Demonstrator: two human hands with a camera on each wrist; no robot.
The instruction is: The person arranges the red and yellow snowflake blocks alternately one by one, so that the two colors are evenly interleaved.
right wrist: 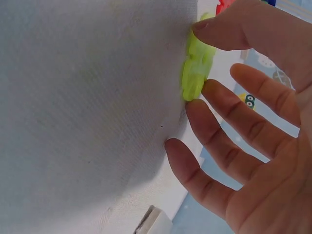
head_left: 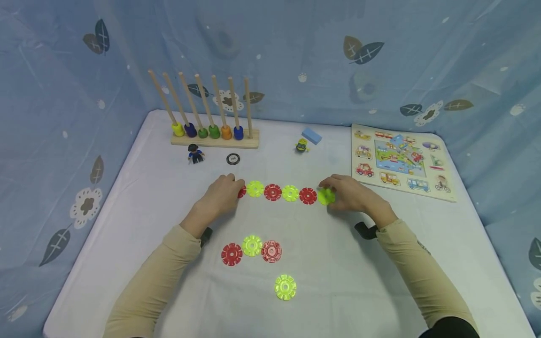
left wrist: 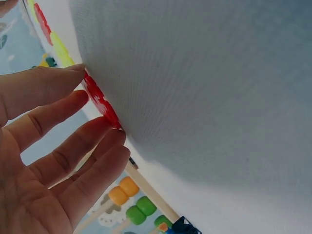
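A row of red and yellow-green notched plastic discs (snowflake discs) lies across the white table, edge to edge. My left hand (head_left: pixel 220 195) holds the red disc (left wrist: pixel 101 101) at the left end by its rim, thumb on one side and fingertips on the other. At the right end my right hand (head_left: pixel 352 193) holds a yellow-green disc (right wrist: pixel 197 63) between thumb and fingers. Between them lie a yellow-green disc (head_left: pixel 255 188), a red disc (head_left: pixel 272 192), another yellow-green disc (head_left: pixel 290 193) and another red disc (head_left: pixel 308 195). The hand covers part of each end disc.
Nearer me lie a red disc (head_left: pixel 231 254), a yellow-green disc (head_left: pixel 252 245), a second red disc (head_left: pixel 271 251) and a lone yellow-green disc (head_left: pixel 285 287). Behind stand a peg rack (head_left: pixel 215 141), toy figure (head_left: pixel 195 154), black chip (head_left: pixel 233 159), small yellow figure (head_left: pixel 302 145), blue block (head_left: pixel 312 136) and puzzle board (head_left: pixel 399 180).
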